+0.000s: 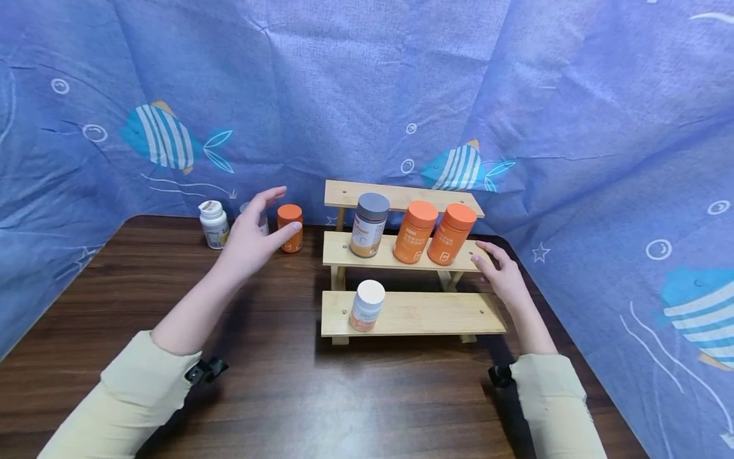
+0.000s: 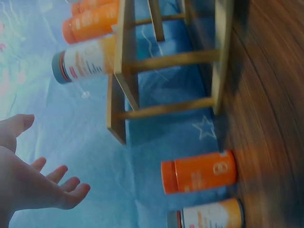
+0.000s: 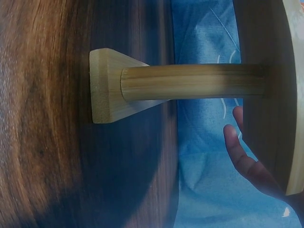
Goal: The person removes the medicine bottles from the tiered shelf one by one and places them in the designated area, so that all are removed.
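My left hand point(image 1: 252, 233) hovers with spread fingers over the back left of the table, holding nothing. Its thumb overlaps an orange bottle point(image 1: 295, 245) in the head view, but the left wrist view shows hand and bottle apart. Behind the hand, a grey-capped bottle point(image 2: 213, 214) is mostly hidden in the head view. A white bottle point(image 1: 215, 224) stands left of it. My right hand point(image 1: 506, 275), fingers loosely bent and nothing held, is beside the right end of a three-tier wooden rack point(image 1: 436, 312); whether it touches the rack I cannot tell.
On the rack's middle tier stand a grey-capped bottle point(image 1: 367, 233) and two orange bottles point(image 1: 413, 242). A small white-capped bottle point(image 1: 367, 309) is on the lowest tier, at its left. A blue fish-patterned cloth point(image 1: 344, 95) hangs behind the dark wooden table point(image 1: 275, 382).
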The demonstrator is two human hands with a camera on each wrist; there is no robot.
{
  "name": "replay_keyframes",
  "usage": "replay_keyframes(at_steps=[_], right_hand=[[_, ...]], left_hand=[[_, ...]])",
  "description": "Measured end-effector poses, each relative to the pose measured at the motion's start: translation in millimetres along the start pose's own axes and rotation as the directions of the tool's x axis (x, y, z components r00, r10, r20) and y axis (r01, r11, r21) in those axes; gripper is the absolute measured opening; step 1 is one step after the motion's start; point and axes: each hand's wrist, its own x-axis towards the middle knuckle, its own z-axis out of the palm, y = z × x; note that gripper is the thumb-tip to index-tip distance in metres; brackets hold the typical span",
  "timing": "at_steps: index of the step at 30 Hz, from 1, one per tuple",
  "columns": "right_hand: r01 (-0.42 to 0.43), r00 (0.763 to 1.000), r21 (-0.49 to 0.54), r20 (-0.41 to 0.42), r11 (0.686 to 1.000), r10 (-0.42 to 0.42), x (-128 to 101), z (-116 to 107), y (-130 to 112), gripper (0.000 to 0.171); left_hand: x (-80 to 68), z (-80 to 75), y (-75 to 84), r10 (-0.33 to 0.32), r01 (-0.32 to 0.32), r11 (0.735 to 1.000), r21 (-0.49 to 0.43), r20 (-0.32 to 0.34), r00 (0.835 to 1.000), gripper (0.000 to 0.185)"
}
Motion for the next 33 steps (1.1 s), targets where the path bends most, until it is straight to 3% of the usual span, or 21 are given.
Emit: replay_keyframes(at_steps=[11, 17, 20, 29, 33], right_hand=[[-0.001, 1.0, -0.011, -0.017, 1.0, 0.001, 16, 1, 28, 0.051], [-0.01, 1.0, -0.036, -0.025, 0.999, 0.01, 17, 1, 32, 0.052], [-0.004, 1.0, -0.019, -0.016, 1.0, 0.003, 13, 1, 23, 0.052], [-0.028, 1.0, -0.05, -0.007, 0.998, 0.028, 15, 1, 34, 0.054], [-0.022, 1.0, -0.026, 0.004, 0.999, 0.022, 13, 1, 28, 0.053]], left_hand=[[-0.1, 28.0, 17.7, 0.074, -0.071, 0.994, -0.085, 0.043, 0.996, 0.062], [-7.0, 36.1, 47.2, 0.123, -0.113, 0.985, -0.133, 0.073, 0.99, 0.061], [-6.7, 42.8, 53.0, 0.132, -0.117, 0.981, -0.153, 0.09, 0.987, 0.059], [14.9, 76.3, 24.2, 0.111, -0.088, 0.98, -0.178, 0.124, 0.986, 0.063], [21.0, 86.4, 21.1, 0.131, -0.111, 0.98, -0.165, 0.116, 0.984, 0.063]])
